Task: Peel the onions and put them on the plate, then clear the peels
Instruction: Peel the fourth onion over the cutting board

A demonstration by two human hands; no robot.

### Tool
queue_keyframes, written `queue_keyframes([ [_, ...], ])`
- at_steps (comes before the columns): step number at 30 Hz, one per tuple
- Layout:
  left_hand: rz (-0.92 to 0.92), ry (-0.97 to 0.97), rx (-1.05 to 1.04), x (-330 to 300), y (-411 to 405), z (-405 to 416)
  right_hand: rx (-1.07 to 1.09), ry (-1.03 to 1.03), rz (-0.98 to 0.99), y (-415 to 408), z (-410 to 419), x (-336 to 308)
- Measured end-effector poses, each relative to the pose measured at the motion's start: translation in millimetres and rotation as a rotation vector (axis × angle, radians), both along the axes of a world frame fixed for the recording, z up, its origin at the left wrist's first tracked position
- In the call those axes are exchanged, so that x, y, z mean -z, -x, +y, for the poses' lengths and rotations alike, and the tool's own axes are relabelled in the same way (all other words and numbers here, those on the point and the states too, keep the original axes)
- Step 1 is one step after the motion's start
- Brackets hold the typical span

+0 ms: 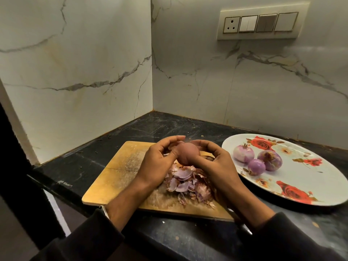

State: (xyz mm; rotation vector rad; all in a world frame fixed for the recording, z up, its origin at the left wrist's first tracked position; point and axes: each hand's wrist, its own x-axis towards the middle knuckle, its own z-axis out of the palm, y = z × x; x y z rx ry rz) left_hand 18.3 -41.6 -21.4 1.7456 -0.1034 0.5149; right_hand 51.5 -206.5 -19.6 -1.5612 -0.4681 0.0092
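marble walls meet in a corner behind a dark counter (pixel 143 129). on its left, a wooden board (pixel 116 174) holds a heap of peels (pixel 186 185). above them the left hand (pixel 160 162) and right hand (pixel 216 162) grasp an onion (pixel 188 154), fingers curled round it. on the right, three peeled onions (pixel 258 160) sit on a flowered plate (pixel 301 185).

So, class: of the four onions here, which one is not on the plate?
The onion held over the cutting board by the left hand and right hand. The other three lie on the plate.
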Motion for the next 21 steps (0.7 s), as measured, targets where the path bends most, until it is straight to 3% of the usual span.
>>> queue_keyframes([
  [3, 0.026, 0.041, 0.051, -2.2, 3.0, -1.5, -0.029, -0.034, 0.037, -0.3, -1.0, 0.5],
  [8, 0.016, 0.065, -0.048, 0.1, 1.0, 2.5, -0.069, -0.105, 0.156, -4.3, -1.2, 3.2],
  [13, 0.009, 0.134, -0.093, 0.8, 0.4, 3.3, -0.081, -0.082, 0.158, -3.6, -0.9, 2.9],
  [21, 0.008, 0.076, -0.071, 3.7, -1.7, 5.1, -0.131, -0.137, 0.154, 0.0, -0.4, -0.2],
])
